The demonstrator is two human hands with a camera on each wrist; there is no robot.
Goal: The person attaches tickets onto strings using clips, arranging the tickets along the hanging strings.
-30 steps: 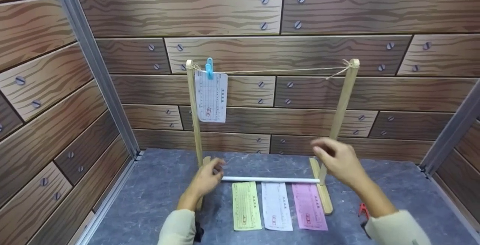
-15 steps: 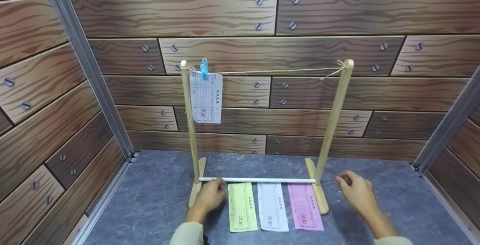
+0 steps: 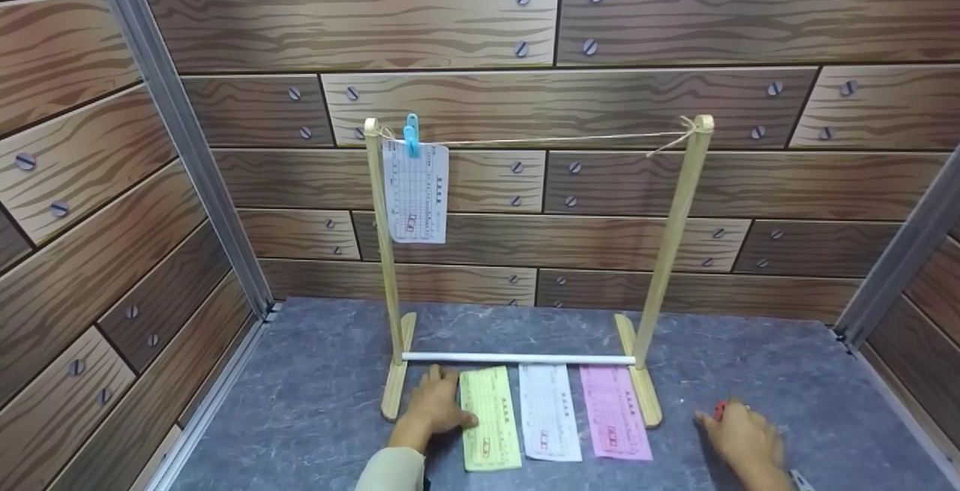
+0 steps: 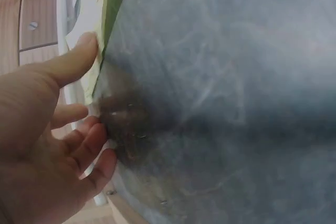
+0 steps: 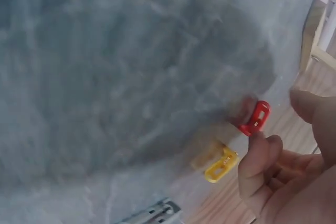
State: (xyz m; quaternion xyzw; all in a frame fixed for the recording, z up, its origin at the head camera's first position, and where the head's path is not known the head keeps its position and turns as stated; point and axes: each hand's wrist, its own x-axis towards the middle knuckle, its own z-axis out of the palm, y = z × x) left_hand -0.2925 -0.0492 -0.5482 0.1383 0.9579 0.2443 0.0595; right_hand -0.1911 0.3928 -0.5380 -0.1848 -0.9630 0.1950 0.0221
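Observation:
My left hand (image 3: 435,405) rests at the left edge of a yellow-green printed slip (image 3: 491,420); in the left wrist view its thumb (image 4: 84,51) touches the paper and its fingers are loosely bent. My right hand (image 3: 746,438) is low over the table at right, by a red clip (image 5: 257,118). The index finger (image 5: 260,153) is at the clip, and the thumb stands apart from it. A yellow clip (image 5: 220,165) lies beside the red one. A white slip (image 3: 550,412) and a pink slip (image 3: 616,412) lie to the right of the yellow-green slip.
A wooden frame (image 3: 671,251) with a string (image 3: 555,139) and a white bottom rod (image 3: 517,358) stands behind the slips. A blue clip (image 3: 412,136) holds another white slip (image 3: 416,194) on the string. A grey clip-like thing (image 5: 157,212) lies near the yellow clip.
My right hand has come down from beside the right post to the red clip on the table. My left hand has moved down and right, from the rod's left end to the yellow-green slip.

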